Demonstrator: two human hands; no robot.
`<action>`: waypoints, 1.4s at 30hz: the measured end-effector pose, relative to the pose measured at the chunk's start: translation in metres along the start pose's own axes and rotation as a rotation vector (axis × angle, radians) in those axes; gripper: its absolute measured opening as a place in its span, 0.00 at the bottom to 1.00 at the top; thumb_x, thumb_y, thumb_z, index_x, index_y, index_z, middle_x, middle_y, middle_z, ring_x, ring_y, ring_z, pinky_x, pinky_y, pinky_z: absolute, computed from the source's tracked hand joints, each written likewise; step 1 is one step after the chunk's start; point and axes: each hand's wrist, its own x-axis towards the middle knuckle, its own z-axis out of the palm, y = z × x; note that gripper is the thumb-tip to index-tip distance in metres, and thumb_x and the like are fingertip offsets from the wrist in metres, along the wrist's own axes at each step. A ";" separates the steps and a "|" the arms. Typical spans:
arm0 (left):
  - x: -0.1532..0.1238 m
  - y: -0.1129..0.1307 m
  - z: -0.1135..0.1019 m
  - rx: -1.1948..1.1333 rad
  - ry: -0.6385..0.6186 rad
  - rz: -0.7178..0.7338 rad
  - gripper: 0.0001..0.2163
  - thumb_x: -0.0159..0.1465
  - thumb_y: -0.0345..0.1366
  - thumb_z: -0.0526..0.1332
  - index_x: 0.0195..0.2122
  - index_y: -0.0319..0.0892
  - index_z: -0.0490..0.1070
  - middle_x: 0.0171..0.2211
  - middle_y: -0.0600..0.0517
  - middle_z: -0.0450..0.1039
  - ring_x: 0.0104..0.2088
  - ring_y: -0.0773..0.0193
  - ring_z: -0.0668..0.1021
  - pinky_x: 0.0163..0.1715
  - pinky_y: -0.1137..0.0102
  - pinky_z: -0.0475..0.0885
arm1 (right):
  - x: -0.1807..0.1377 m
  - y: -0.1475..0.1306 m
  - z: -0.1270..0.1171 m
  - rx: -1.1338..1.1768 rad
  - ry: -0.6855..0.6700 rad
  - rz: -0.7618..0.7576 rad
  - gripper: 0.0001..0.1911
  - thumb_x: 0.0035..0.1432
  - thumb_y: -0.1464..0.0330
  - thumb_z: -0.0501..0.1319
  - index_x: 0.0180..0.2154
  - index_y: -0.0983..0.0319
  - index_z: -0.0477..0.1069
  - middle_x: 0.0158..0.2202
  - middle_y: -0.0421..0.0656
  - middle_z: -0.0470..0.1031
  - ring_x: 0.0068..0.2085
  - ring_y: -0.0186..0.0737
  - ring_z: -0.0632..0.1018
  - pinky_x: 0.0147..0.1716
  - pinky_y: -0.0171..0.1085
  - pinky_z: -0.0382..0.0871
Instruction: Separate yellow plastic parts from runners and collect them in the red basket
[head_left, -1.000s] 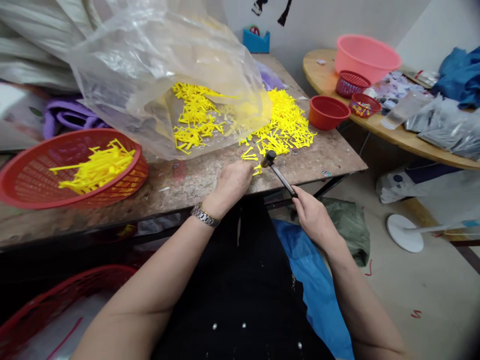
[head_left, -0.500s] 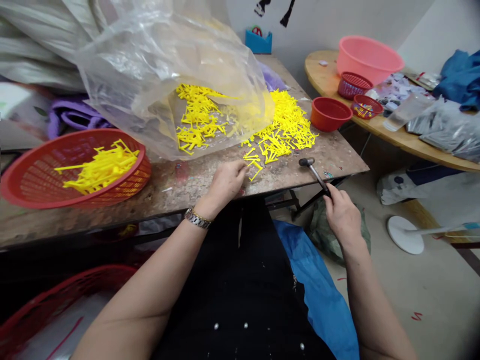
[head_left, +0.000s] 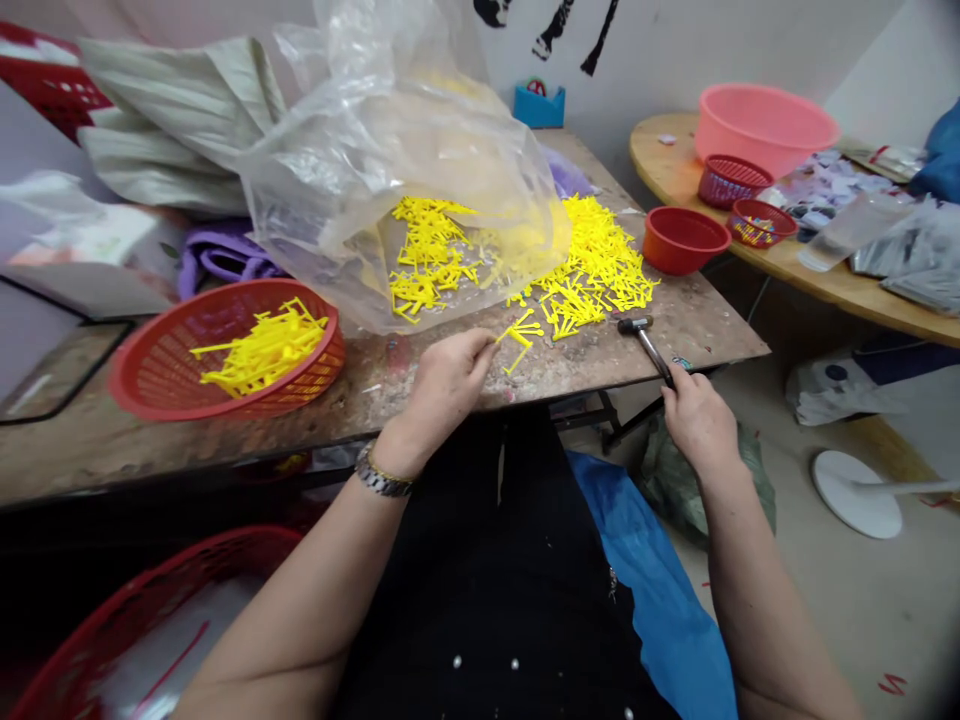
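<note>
My left hand (head_left: 454,378), with a metal watch on its wrist, pinches a thin yellow plastic piece (head_left: 517,345) at the front of the worktable (head_left: 600,366). Its far end bends towards the table edge. Several loose yellow pieces with rounded ends lie just beyond the fingertips. My right hand (head_left: 701,420) is closed round the dark handle of a small hammer (head_left: 646,345), whose head is over the table near its right front corner. Behind, a heap of yellow plastic pieces (head_left: 604,255) spreads out of a clear plastic bag (head_left: 337,170).
At left, a red basket (head_left: 150,385) holds more yellow pieces. A red bowl (head_left: 679,262) stands at the table's right edge. A blue tape dispenser (head_left: 540,106) sits at the back. The round wooden table (head_left: 832,275) carries a pink basin (head_left: 765,130), small baskets and bags.
The view has shifted, so the scene sits further right and lower. My left hand stays by the yellow pieces, and my right hand keeps its grip on the hammer.
</note>
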 end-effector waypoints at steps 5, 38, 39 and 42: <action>-0.017 -0.022 -0.060 0.158 0.220 -0.096 0.12 0.67 0.39 0.55 0.39 0.42 0.77 0.35 0.49 0.80 0.34 0.60 0.77 0.37 0.69 0.69 | 0.000 0.006 0.000 0.009 0.153 -0.082 0.19 0.67 0.64 0.55 0.56 0.63 0.73 0.46 0.54 0.76 0.45 0.53 0.74 0.37 0.44 0.68; 0.125 -0.086 0.010 0.605 -0.160 -0.263 0.20 0.67 0.24 0.47 0.50 0.31 0.76 0.48 0.30 0.76 0.50 0.41 0.78 0.45 0.57 0.72 | -0.039 -0.115 -0.001 0.814 -0.026 -0.576 0.14 0.68 0.74 0.57 0.50 0.60 0.77 0.45 0.48 0.80 0.46 0.45 0.79 0.47 0.45 0.79; 0.125 -0.089 0.011 0.599 -0.147 -0.257 0.19 0.67 0.24 0.47 0.50 0.31 0.76 0.48 0.30 0.76 0.50 0.41 0.78 0.45 0.57 0.72 | -0.040 -0.115 0.000 0.817 -0.032 -0.578 0.14 0.68 0.74 0.57 0.50 0.60 0.77 0.45 0.48 0.80 0.46 0.45 0.79 0.46 0.45 0.79; 0.125 -0.095 0.012 0.553 -0.118 -0.270 0.17 0.68 0.27 0.50 0.48 0.34 0.77 0.47 0.31 0.77 0.48 0.42 0.79 0.45 0.58 0.71 | -0.042 -0.114 0.003 0.825 -0.057 -0.587 0.14 0.68 0.74 0.57 0.50 0.60 0.77 0.44 0.48 0.80 0.45 0.44 0.79 0.44 0.45 0.79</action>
